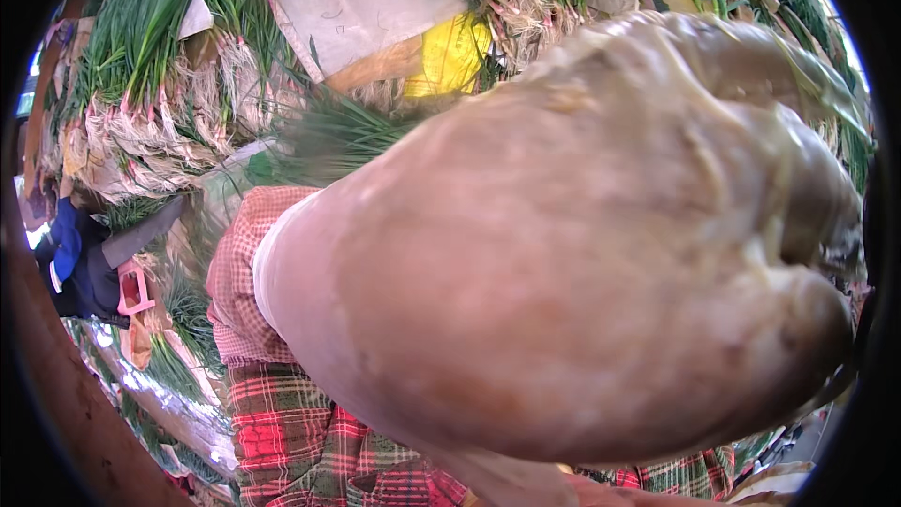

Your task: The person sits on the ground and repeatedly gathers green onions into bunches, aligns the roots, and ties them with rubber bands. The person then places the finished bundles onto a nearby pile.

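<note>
My left hand [598, 246], in a thin translucent plastic glove, fills the right and middle of the view very close to the camera. It is blurred, and its fingers bend toward the right rim; whether they hold anything is unclear. A pink checked sleeve [260, 274] ends at the glove's cuff. At the bottom edge, part of what looks like my right hand [521, 475] shows, its fingers hidden. Below lies red and green plaid cloth [281, 429] over my lap. Just beyond the left wrist are blurred green leaves [338, 134].
Bunches of green onions with pale roots [162, 98] lie at the upper left, and more [528, 7] at the top. Between them are a whitish sheet [359, 7] and a yellow bag [450, 56]. At left are a person in dark clothes [88, 274] and a pink plastic stool [135, 289].
</note>
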`<action>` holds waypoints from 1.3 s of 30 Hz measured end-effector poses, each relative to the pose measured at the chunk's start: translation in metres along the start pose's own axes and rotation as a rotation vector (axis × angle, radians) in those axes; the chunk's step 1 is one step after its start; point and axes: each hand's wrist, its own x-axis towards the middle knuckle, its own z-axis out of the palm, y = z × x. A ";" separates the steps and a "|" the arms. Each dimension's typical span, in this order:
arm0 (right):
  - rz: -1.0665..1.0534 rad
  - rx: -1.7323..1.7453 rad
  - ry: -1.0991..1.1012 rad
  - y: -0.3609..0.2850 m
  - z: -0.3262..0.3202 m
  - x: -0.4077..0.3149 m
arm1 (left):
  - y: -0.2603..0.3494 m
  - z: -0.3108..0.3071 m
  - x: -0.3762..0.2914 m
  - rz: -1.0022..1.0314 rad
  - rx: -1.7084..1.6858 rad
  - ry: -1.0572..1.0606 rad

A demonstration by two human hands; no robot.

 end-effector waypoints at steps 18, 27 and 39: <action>0.117 0.005 0.022 0.030 -0.004 0.011 | -0.048 0.008 0.013 0.020 -0.012 -0.030; 0.130 -0.033 0.060 0.022 -0.016 0.024 | -0.068 0.013 0.030 0.060 0.025 -0.010; -0.143 -0.048 -0.054 -0.017 0.019 0.025 | 0.005 0.054 0.065 0.128 0.616 -0.479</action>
